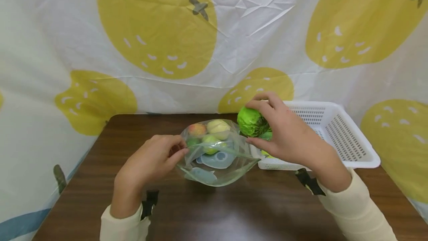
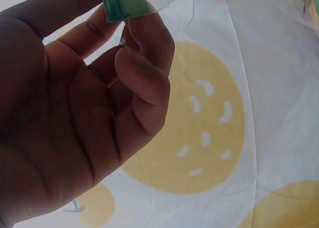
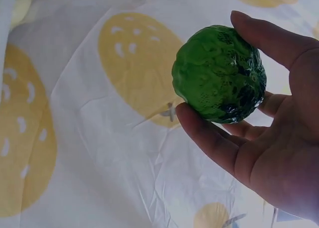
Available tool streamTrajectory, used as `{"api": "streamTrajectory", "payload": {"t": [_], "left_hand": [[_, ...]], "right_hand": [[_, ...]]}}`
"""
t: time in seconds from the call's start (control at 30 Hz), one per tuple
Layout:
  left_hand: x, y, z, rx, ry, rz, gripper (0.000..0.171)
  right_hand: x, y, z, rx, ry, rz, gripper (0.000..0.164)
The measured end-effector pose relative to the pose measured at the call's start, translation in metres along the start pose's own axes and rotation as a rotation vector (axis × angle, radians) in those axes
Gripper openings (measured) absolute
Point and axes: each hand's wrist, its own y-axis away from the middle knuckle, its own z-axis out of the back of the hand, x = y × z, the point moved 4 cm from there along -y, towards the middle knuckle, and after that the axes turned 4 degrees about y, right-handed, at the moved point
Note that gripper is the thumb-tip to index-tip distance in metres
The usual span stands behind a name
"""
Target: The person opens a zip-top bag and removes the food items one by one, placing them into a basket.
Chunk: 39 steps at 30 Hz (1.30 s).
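Ball [image 1: 250,121], green, leafy-looking. Head view: I find it raised in the right hand [image 1: 284,133], between the bag [image 1: 218,185] and the white basket [image 1: 372,159], near the bag's right rim. Right hand: part-spread, thumb and fingertips round the ball. Left hand [image 1: 152,159]: thumb and fingers drawn together on the bag's left rim. Fruit [image 1: 218,126]: several pieces, inside the bag. Whether the right thumb touches the rim, I cannot tell. Risk, as I judge it: that side, if unsupported, could sag and snag the ball; a tug could then tip the bag and roll fruit onto the table [image 1: 214,215].

Left wrist view: green hem [image 2: 125,6], at the fingertips. Little of it looks held; I judge a hard drop inside could pull it free.

Right wrist view: ball glossy, clear of the palm. Fingertip hold only, so it could slip if loosened early.
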Motion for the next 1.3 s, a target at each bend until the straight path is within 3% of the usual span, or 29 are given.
{"api": "streamTrajectory", "payload": {"t": [0.3, 0.53, 0.9, 1.1, 1.3], "left_hand": [[0.000, 0.000, 0.001, 0.004, 0.000, 0.005, 0.008], [0.001, 0.000, 0.001, 0.004, 0.006, 0.013, 0.008], [0.003, 0.001, 0.002, -0.007, -0.002, 0.016, 0.007], [0.003, 0.002, 0.002, -0.013, -0.004, 0.008, 0.007], [0.002, 0.002, 0.004, -0.008, 0.001, 0.012, 0.007]], "right_hand": [[-0.033, -0.011, 0.004, 0.060, 0.034, -0.057, 0.069], [-0.064, -0.018, 0.002, 0.178, 0.071, -0.138, 0.063], [-0.117, -0.013, -0.006, 0.354, 0.217, -0.176, 0.056], [-0.137, -0.005, -0.018, 0.456, 0.165, -0.238, 0.051], [-0.157, 0.005, -0.036, 0.554, 0.087, -0.280, 0.057]]}}
